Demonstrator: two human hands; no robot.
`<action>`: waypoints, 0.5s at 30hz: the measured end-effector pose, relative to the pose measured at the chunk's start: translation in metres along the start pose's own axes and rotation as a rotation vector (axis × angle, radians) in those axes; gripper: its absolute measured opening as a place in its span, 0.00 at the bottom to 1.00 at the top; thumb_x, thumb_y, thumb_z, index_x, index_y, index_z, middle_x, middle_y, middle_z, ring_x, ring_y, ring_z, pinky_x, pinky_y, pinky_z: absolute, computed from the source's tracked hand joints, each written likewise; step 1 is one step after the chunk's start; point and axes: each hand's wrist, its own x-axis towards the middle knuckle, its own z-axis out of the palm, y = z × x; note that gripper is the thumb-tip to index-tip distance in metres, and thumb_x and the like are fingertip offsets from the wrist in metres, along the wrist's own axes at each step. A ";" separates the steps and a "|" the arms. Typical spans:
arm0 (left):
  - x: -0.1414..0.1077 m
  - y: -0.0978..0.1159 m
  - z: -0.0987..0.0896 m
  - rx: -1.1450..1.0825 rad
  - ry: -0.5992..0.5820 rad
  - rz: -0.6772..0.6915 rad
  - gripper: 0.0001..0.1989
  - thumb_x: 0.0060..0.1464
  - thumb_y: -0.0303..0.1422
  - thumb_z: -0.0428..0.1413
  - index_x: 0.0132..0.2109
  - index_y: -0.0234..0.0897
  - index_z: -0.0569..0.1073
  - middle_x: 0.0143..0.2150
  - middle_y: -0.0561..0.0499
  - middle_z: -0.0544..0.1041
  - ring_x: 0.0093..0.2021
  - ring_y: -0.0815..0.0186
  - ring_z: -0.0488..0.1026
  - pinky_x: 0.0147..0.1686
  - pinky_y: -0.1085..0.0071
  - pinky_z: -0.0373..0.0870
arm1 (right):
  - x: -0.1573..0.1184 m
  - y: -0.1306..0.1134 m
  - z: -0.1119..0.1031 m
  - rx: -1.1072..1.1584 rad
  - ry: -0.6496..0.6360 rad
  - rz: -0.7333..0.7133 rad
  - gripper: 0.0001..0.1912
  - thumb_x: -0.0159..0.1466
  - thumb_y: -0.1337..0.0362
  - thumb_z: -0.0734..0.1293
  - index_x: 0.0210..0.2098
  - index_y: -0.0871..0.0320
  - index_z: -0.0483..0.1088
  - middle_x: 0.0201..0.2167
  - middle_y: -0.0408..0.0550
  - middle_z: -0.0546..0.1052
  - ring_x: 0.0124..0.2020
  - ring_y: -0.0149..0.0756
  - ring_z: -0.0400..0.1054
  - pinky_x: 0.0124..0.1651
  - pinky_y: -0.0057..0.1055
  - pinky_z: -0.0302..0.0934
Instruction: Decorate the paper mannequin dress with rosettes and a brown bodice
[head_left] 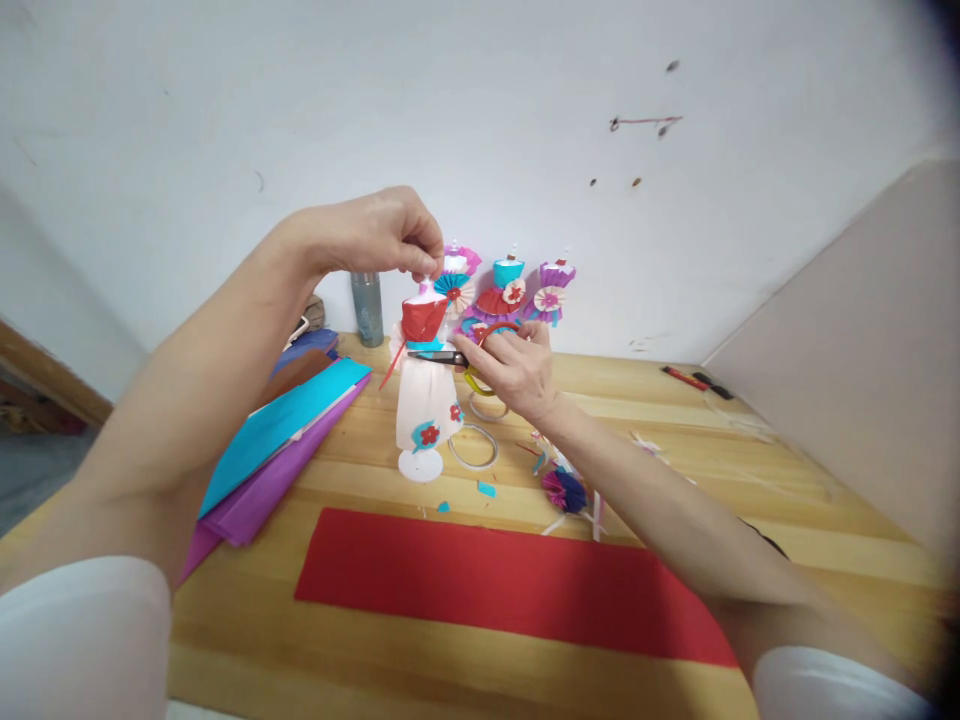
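Mannequin (426, 390) under downturned left hand (401, 230)

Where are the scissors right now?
In the head view, the scissors are near the centre, in the right hand, pointing left at the blue waistband of the nearest small dress.

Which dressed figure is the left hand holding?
The front figure, with red bodice and long pale skirt: the left hand pinches its neck top; the others stand behind, nearer the wall.
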 end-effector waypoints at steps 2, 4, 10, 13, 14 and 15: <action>0.000 -0.001 0.000 0.002 0.005 0.008 0.12 0.52 0.38 0.58 0.37 0.35 0.82 0.30 0.49 0.79 0.36 0.63 0.73 0.38 0.69 0.64 | -0.001 0.000 0.000 -0.009 0.014 -0.012 0.16 0.72 0.64 0.61 0.56 0.48 0.72 0.24 0.42 0.67 0.30 0.34 0.57 0.40 0.37 0.41; 0.000 -0.001 0.000 0.006 0.004 0.007 0.12 0.52 0.38 0.58 0.36 0.34 0.81 0.30 0.48 0.79 0.35 0.63 0.73 0.38 0.69 0.64 | 0.000 -0.001 0.000 -0.052 0.039 -0.023 0.15 0.72 0.63 0.61 0.55 0.48 0.72 0.24 0.42 0.66 0.30 0.33 0.58 0.40 0.37 0.42; -0.002 0.010 -0.002 0.064 -0.030 -0.057 0.13 0.53 0.36 0.57 0.37 0.32 0.81 0.31 0.47 0.79 0.36 0.62 0.73 0.39 0.68 0.63 | 0.001 -0.001 -0.007 -0.147 0.289 -0.138 0.10 0.70 0.64 0.65 0.48 0.54 0.75 0.23 0.40 0.65 0.29 0.31 0.56 0.40 0.35 0.45; -0.002 0.013 -0.002 0.112 -0.039 -0.078 0.13 0.54 0.36 0.56 0.37 0.31 0.81 0.32 0.47 0.79 0.36 0.63 0.72 0.38 0.69 0.62 | -0.007 0.003 -0.008 -0.060 0.267 -0.187 0.10 0.70 0.65 0.63 0.48 0.57 0.74 0.25 0.42 0.68 0.30 0.32 0.58 0.39 0.35 0.47; -0.002 0.012 -0.002 0.125 -0.037 -0.082 0.13 0.54 0.36 0.55 0.37 0.32 0.80 0.32 0.47 0.79 0.35 0.64 0.71 0.38 0.69 0.62 | -0.011 0.003 -0.009 -0.007 0.194 -0.216 0.11 0.71 0.65 0.62 0.49 0.57 0.74 0.26 0.43 0.69 0.30 0.32 0.59 0.38 0.34 0.47; -0.001 0.010 -0.002 0.132 -0.031 -0.080 0.13 0.54 0.36 0.55 0.37 0.32 0.80 0.31 0.48 0.79 0.35 0.64 0.71 0.38 0.69 0.62 | -0.016 0.001 -0.010 0.060 0.082 -0.255 0.12 0.72 0.66 0.61 0.49 0.57 0.74 0.27 0.44 0.70 0.31 0.33 0.60 0.38 0.34 0.48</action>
